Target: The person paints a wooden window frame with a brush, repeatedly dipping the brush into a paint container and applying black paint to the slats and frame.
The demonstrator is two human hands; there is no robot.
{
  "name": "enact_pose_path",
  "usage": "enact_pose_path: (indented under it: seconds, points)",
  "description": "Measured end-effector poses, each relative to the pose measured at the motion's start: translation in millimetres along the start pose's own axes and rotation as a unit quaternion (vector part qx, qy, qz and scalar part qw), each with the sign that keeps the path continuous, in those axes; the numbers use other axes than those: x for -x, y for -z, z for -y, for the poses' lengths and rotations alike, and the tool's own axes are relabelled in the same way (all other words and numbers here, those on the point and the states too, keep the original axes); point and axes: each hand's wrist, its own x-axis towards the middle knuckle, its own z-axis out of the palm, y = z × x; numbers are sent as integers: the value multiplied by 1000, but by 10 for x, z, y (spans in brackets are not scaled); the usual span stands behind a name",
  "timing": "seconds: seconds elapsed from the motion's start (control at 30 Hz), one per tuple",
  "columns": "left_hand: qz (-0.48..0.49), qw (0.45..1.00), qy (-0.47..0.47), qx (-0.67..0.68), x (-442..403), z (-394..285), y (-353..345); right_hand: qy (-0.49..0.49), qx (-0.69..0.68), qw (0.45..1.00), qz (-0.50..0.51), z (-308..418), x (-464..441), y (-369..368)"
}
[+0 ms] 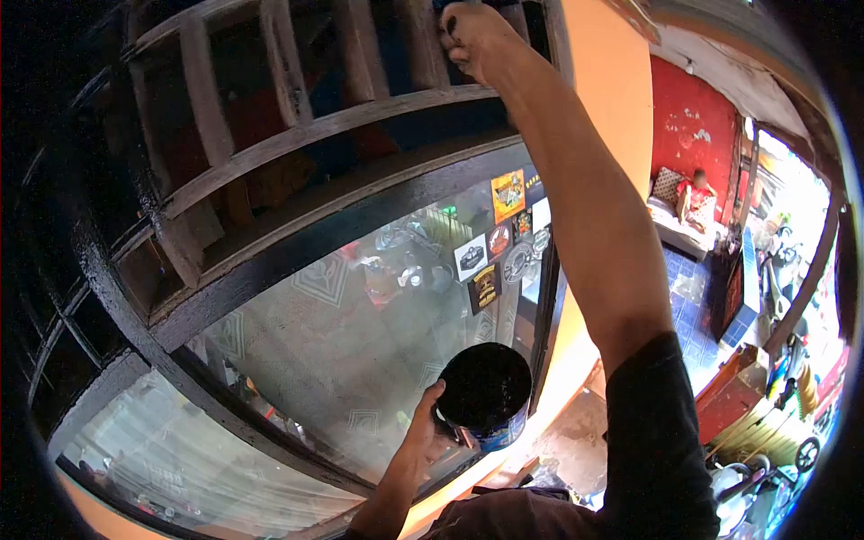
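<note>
My left hand (421, 439) is closed round the side of a paint can (504, 432) with a blue label. The can's inside is black, and it is held upright in front of the window glass (342, 360). Up high, my right hand (481, 43) is closed at the wooden slats (356, 54) above the window. Its fingers are curled, and what they hold is hidden in the dark. Below the slats runs a dark window frame (351, 220).
Stickers (486, 256) cover the pane's upper right. Beside the frame stands an orange wall (607, 76). A person (695, 200) sits on a seat far right, past a blue tiled floor (688, 283). Assorted household things (756, 450) crowd the lower right.
</note>
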Motion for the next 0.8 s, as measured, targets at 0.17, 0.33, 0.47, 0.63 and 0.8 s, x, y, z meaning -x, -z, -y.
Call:
enact_pose_path:
  seconds: [0.17,0.33,0.47,0.63,0.8]
  points:
    - [-40,999,-4,-25,10,-36,-191,123,-51,980,-146,-237,303,-82]
    - [-24,1000,-9,19,99,-23,-217,274,-50,933,-229,-450,632,-75]
    - [-65,997,8,32,81,2,-142,311,15,920,-238,-371,826,-67]
    - [-37,999,15,15,154,-83,-326,204,55,951,-226,-375,564,-155]
    - [-24,999,45,-1,41,-40,-289,54,-36,998,-9,-96,164,38]
